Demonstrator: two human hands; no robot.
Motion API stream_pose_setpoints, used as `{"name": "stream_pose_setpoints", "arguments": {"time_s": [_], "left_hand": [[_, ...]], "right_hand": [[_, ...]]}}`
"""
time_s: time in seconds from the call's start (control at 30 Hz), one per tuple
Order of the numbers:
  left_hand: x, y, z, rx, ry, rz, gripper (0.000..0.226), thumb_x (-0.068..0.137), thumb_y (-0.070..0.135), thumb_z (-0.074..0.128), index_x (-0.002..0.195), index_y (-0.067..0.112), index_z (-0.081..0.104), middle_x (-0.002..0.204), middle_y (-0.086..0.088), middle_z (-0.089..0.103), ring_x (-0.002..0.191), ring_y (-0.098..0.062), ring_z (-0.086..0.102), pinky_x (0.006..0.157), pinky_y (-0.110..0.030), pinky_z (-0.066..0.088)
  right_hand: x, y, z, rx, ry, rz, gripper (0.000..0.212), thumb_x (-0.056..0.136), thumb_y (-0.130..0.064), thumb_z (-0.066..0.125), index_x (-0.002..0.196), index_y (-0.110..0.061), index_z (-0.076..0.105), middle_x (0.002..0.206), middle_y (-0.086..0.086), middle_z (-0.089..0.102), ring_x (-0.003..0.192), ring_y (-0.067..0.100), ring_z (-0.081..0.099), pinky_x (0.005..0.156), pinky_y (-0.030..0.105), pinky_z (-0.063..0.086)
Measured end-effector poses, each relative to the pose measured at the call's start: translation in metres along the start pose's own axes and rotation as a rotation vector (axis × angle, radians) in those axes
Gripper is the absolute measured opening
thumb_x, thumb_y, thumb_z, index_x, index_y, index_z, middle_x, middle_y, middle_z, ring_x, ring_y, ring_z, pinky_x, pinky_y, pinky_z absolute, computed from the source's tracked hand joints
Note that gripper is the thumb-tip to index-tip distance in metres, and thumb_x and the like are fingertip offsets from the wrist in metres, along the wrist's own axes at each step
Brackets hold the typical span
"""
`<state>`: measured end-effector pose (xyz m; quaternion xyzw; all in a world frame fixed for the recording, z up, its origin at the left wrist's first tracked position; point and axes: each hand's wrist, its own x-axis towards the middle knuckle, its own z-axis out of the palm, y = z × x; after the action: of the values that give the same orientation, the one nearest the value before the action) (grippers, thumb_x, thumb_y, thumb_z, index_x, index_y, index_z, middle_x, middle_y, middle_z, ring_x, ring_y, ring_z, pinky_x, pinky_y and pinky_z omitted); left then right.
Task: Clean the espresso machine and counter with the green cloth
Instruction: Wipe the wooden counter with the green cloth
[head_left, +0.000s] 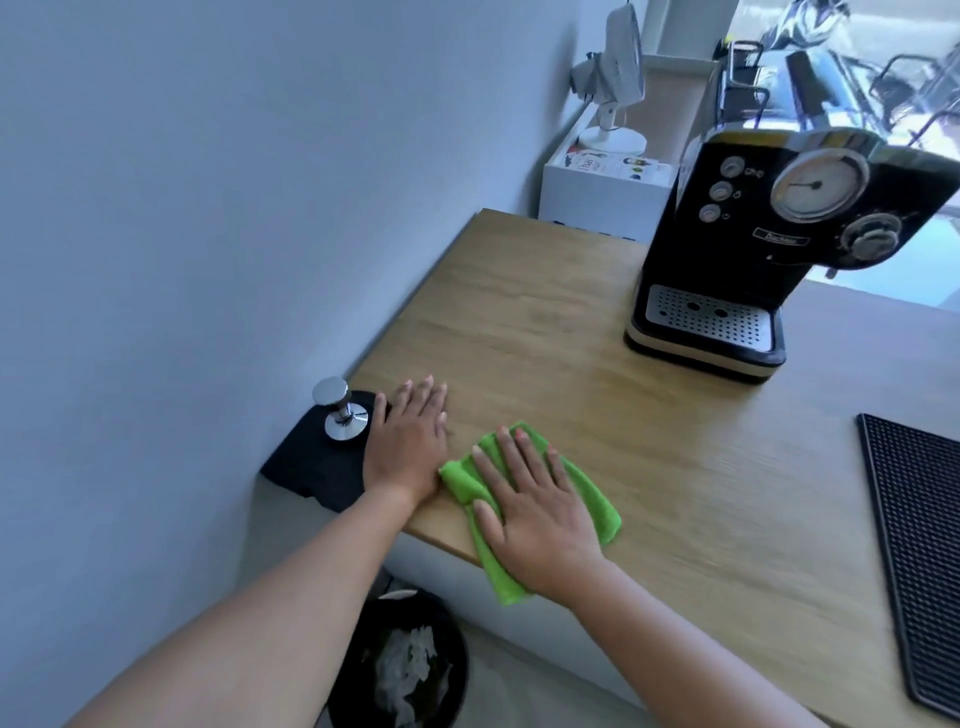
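The green cloth (592, 496) lies crumpled on the wooden counter (545, 322) near its front left corner, one end hanging over the edge. My right hand (535, 512) presses flat on the cloth with straight, spread fingers. My left hand (410, 441) rests flat on the counter just left of the cloth, fingers straight, its outer edge against a black mat. The black espresso machine (779, 234) with a round gauge and a metal drip tray stands at the back right of the counter, well away from both hands.
A metal tamper (340, 410) stands on the black mat (311, 462) at the counter's left corner by the wall. A black ribbed bar mat (919, 545) lies at the right edge. A black bin (405, 665) sits on the floor below. A white fan (618, 78) stands behind.
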<state>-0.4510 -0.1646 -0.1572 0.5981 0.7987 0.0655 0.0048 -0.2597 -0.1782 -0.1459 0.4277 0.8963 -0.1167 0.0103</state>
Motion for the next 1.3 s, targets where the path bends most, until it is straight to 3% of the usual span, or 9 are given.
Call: {"name": "stream_pose_setpoints", "arguments": {"time_s": [0.13, 0.37, 0.47, 0.57, 0.7, 0.97, 1.13, 1.23, 1.3], "left_hand": [[0.0, 0.0, 0.001, -0.029, 0.006, -0.001, 0.051, 0.102, 0.032, 0.019, 0.153, 0.025, 0.022, 0.16, 0.006, 0.02, 0.148, -0.016, 0.013, 0.12, -0.045, 0.007], [0.002, -0.002, 0.006, -0.108, 0.054, -0.026, 0.052, 0.102, 0.028, 0.017, 0.154, 0.021, 0.013, 0.159, 0.006, 0.024, 0.148, -0.011, 0.013, 0.121, -0.042, 0.007], [0.003, -0.005, 0.005, -0.167, 0.095, -0.045, 0.059, 0.099, 0.012, 0.027, 0.154, 0.019, 0.009, 0.155, 0.001, 0.033, 0.146, -0.01, 0.02, 0.121, -0.039, 0.01], [0.004, -0.006, 0.005, -0.152, 0.061, -0.006, 0.064, 0.095, 0.006, 0.031, 0.154, 0.022, 0.013, 0.159, 0.006, 0.024, 0.148, -0.01, 0.013, 0.121, -0.038, 0.004], [0.003, -0.005, 0.002, -0.118, 0.063, -0.006, 0.063, 0.095, 0.007, 0.029, 0.154, 0.021, 0.011, 0.16, 0.008, 0.018, 0.148, -0.011, 0.01, 0.121, -0.038, 0.003], [-0.001, -0.004, 0.001, -0.116, 0.072, -0.011, 0.067, 0.092, 0.006, 0.03, 0.154, 0.017, 0.007, 0.16, 0.006, 0.02, 0.149, -0.012, 0.009, 0.122, -0.037, 0.003], [0.002, -0.002, -0.002, -0.103, 0.073, -0.029, 0.063, 0.094, 0.007, 0.032, 0.154, 0.017, 0.015, 0.157, 0.004, 0.03, 0.146, -0.013, 0.021, 0.12, -0.036, 0.008], [0.014, -0.003, -0.011, -0.063, 0.06, -0.018, 0.061, 0.093, 0.008, 0.039, 0.152, 0.018, 0.024, 0.144, 0.0, 0.048, 0.132, -0.021, 0.041, 0.109, -0.036, 0.03], [0.032, -0.008, -0.018, -0.057, 0.05, -0.035, 0.055, 0.096, 0.017, 0.04, 0.149, 0.017, 0.03, 0.137, -0.002, 0.051, 0.123, -0.024, 0.043, 0.099, -0.037, 0.038]], "right_hand": [[-0.03, 0.047, -0.01, -0.039, -0.03, -0.143, 0.063, 0.093, -0.067, 0.001, 0.152, -0.047, 0.003, 0.162, -0.008, -0.011, 0.149, 0.014, -0.017, 0.119, 0.04, -0.008], [0.072, 0.075, -0.025, -0.008, 0.028, 0.407, 0.062, 0.098, -0.055, 0.012, 0.155, -0.035, -0.001, 0.164, 0.0, -0.01, 0.15, 0.019, -0.012, 0.122, 0.046, -0.003], [0.086, 0.029, -0.016, 0.025, 0.047, 0.31, 0.061, 0.099, -0.053, 0.014, 0.155, -0.035, 0.002, 0.164, 0.0, -0.009, 0.15, 0.02, -0.012, 0.122, 0.046, -0.003], [0.052, 0.002, -0.007, -0.011, 0.017, 0.075, 0.059, 0.098, -0.056, 0.013, 0.154, -0.04, 0.0, 0.163, -0.004, -0.012, 0.149, 0.016, -0.016, 0.121, 0.043, -0.006], [-0.016, 0.028, -0.013, -0.07, -0.063, -0.139, 0.056, 0.097, -0.062, 0.01, 0.149, -0.052, -0.007, 0.159, -0.013, -0.025, 0.145, 0.008, -0.028, 0.12, 0.039, -0.012], [0.06, 0.074, -0.025, -0.022, 0.026, 0.448, 0.065, 0.096, -0.06, 0.013, 0.154, -0.038, -0.003, 0.164, -0.001, -0.013, 0.15, 0.017, -0.014, 0.122, 0.045, -0.004], [0.058, 0.011, -0.013, -0.019, 0.0, 0.108, 0.064, 0.096, -0.06, 0.015, 0.154, -0.038, -0.002, 0.163, -0.004, -0.015, 0.149, 0.015, -0.018, 0.121, 0.043, -0.007], [0.02, 0.019, -0.014, -0.046, -0.049, -0.104, 0.06, 0.097, -0.061, 0.011, 0.152, -0.045, -0.008, 0.161, -0.01, -0.02, 0.145, 0.01, -0.027, 0.12, 0.04, -0.011], [0.011, 0.048, -0.019, -0.063, -0.061, -0.09, 0.059, 0.096, -0.064, 0.008, 0.15, -0.048, -0.01, 0.159, -0.013, -0.024, 0.144, 0.006, -0.03, 0.119, 0.037, -0.013]]}}
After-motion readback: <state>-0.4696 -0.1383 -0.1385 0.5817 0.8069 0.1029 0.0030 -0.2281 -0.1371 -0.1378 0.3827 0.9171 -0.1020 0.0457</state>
